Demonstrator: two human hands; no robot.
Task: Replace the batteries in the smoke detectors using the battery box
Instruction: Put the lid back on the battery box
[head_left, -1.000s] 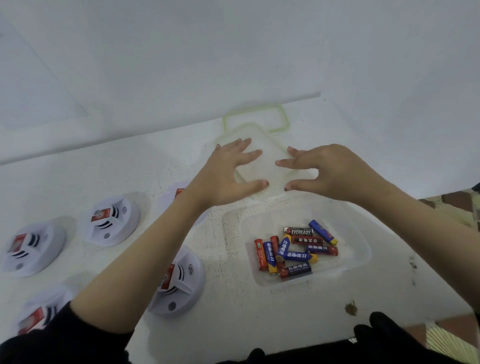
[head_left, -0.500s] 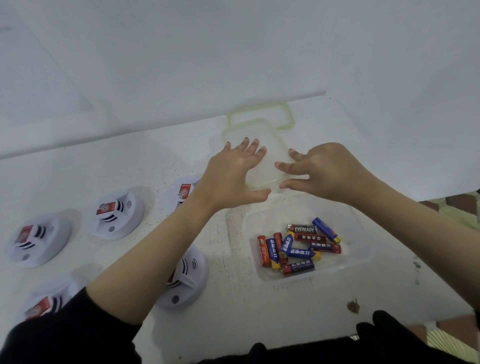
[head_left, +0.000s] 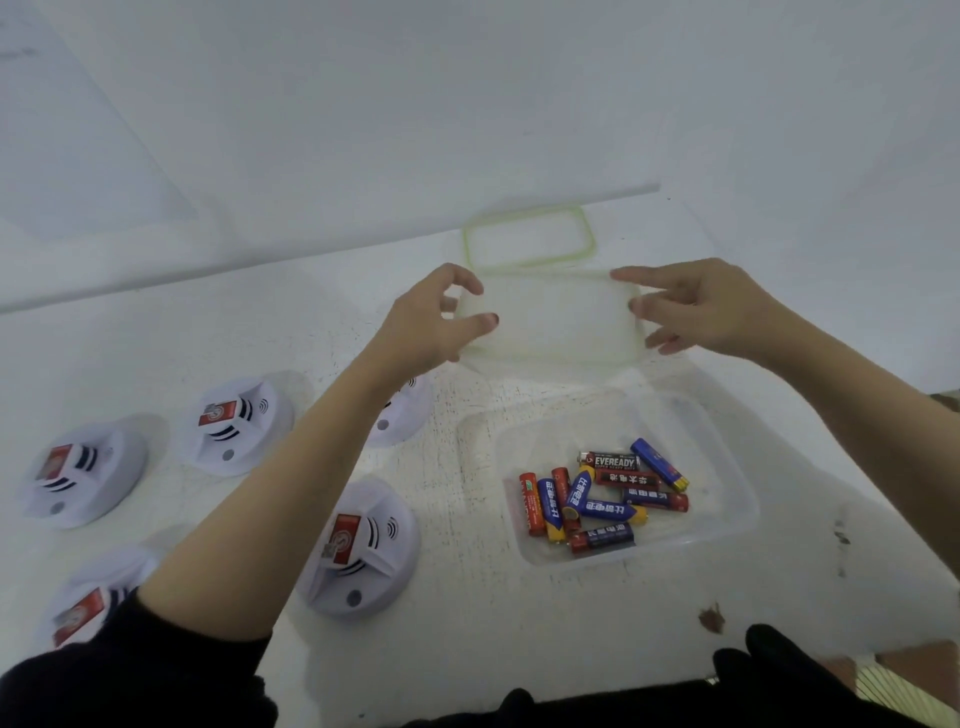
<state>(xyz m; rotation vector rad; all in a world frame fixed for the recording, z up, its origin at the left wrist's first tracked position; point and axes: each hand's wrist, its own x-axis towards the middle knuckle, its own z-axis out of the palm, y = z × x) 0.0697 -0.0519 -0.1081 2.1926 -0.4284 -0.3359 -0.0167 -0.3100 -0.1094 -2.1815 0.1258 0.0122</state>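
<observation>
- Lid (head_left: 550, 317), translucent rectangular plastic with a pale green rim, sits between the two hands, beyond the battery box and apparently raised a little off the white table (head_left: 467, 649).
- Left hand (head_left: 434, 319): fingers curled, with the thumb on the near face and the fingertips over the far side of the lid's left end, so it pinches that end.
- Right hand (head_left: 711, 306): about half open. Its index finger reaches along the lid's far right corner and the other fingertips lie against the right edge. The thumb is hidden, so I cannot tell whether it grips or only touches.
- Clear rectangular plastic battery box (head_left: 727, 530): uncovered on the table, nearer the person than the lid, below the right forearm and apart from both hands.
- Batteries (head_left: 602, 493): a loose heap of red, blue and black cells in the box; one reads EVEREADY.
- Round white plastic smoke detectors (head_left: 236, 423) with red labels: five, on the table left of the box. One lies just beside the left forearm and two are partly hidden behind the left arm and its dark sleeve.
- Second green-rimmed rectangular piece (head_left: 525, 212): lies behind the lid; what it is cannot be told.
</observation>
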